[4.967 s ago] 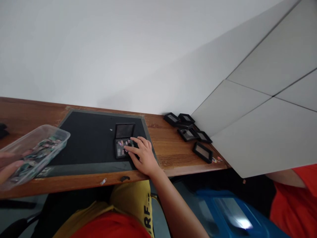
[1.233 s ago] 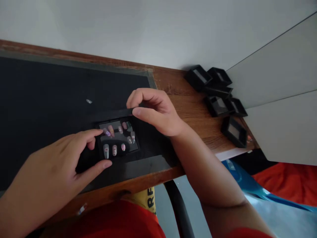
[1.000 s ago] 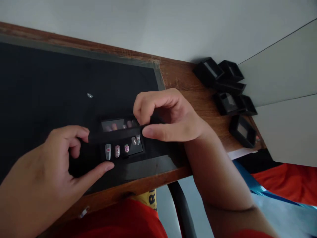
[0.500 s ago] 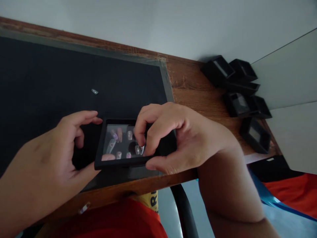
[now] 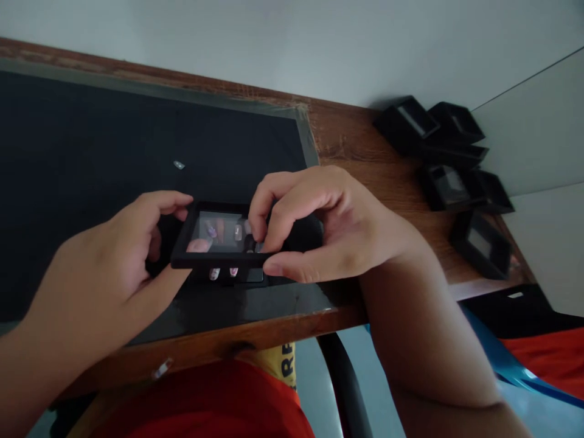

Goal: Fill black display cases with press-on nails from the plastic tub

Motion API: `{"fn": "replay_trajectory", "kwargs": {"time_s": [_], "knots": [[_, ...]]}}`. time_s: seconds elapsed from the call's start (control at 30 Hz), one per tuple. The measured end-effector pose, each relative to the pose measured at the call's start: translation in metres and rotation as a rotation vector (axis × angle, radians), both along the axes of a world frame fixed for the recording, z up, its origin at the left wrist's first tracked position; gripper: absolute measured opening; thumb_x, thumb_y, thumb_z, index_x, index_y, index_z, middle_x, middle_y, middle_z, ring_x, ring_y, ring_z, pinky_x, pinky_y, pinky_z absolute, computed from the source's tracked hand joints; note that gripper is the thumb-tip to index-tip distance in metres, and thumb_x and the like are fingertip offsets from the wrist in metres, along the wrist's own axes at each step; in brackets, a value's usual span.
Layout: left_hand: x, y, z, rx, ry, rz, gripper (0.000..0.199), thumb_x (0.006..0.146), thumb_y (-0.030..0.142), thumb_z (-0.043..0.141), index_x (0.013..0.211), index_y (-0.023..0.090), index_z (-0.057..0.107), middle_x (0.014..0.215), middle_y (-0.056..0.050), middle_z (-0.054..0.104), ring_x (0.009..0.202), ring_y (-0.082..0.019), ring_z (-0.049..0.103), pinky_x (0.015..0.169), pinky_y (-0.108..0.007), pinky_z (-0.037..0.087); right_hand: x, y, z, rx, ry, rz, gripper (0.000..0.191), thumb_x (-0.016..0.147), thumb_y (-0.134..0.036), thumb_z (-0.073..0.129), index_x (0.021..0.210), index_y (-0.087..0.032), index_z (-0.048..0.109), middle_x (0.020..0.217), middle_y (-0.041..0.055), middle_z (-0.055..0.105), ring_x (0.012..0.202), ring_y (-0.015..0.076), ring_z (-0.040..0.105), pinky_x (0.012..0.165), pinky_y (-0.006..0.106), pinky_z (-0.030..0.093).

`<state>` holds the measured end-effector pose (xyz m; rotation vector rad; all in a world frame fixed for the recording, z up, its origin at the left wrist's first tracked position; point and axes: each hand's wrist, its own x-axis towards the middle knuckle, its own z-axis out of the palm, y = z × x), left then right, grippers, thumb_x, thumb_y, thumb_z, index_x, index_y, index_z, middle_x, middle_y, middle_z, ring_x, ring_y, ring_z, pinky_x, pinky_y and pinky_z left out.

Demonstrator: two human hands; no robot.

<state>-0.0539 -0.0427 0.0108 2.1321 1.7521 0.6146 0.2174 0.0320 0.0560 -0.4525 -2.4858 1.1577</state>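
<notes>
Head view: black nail case [image 5: 249, 277] sits part-open on dark mat [image 5: 91, 152], near counter [image 5: 360, 149] front edge. Right hand [image 5: 337, 225] pinches lid [image 5: 214, 261]; left hand [image 5: 118, 255] at its left end, thumb under window, can't tell if gripping.

Mat [image 5: 91, 140]: laid on the table [image 5: 349, 137], left.
Case [image 5: 228, 261]: set on the mat's near right, between left hand [image 5: 114, 249] and right hand [image 5: 319, 222].
Loose nail [image 5: 179, 165]: seen on the mat, farther than the case.
Boxes [image 5: 483, 243]: clustered at right.

My bare left hand [image 5: 114, 252]: curved wide, grip unclear from here | my bare right hand [image 5: 337, 222]: arched, pinching
</notes>
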Motion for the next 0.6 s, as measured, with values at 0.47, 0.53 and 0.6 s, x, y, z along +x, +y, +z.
{"fn": "replay_trajectory", "kwargs": {"time_s": [0.47,0.53,0.6], "knots": [[0.001,0.010,0.000,-0.117,-0.067,0.065,0.059,0.077,0.056,0.066,0.133,0.040,0.059,0.098,0.005,0.074,0.070,-0.021,0.068,0.060,-0.034,0.046,-0.005,0.000,0.001,0.035,-0.036,-0.034,0.024,0.100,-0.030,0.070,0.086,-0.011,0.072,0.096,0.0078,0.073,0.084,0.0113,0.066,0.078,0.025,0.053],[-0.002,0.009,-0.001,-0.125,-0.076,0.056,0.061,0.075,0.056,0.065,0.134,0.040,0.059,0.100,0.003,0.075,0.072,-0.023,0.070,0.060,-0.036,0.047,-0.005,0.000,0.001,0.029,-0.049,-0.030,0.024,0.101,-0.030,0.070,0.086,-0.011,0.072,0.097,0.0079,0.073,0.084,0.0113,0.066,0.079,0.025,0.053],[-0.005,0.008,-0.003,-0.140,-0.087,0.040,0.062,0.075,0.055,0.064,0.136,0.041,0.059,0.102,0.002,0.075,0.076,-0.024,0.071,0.062,-0.037,0.050,-0.005,0.001,0.001,0.015,-0.056,-0.013,0.023,0.101,-0.029,0.070,0.087,-0.011,0.072,0.098,0.0078,0.074,0.085,0.0112,0.066,0.080,0.024,0.053]]}}
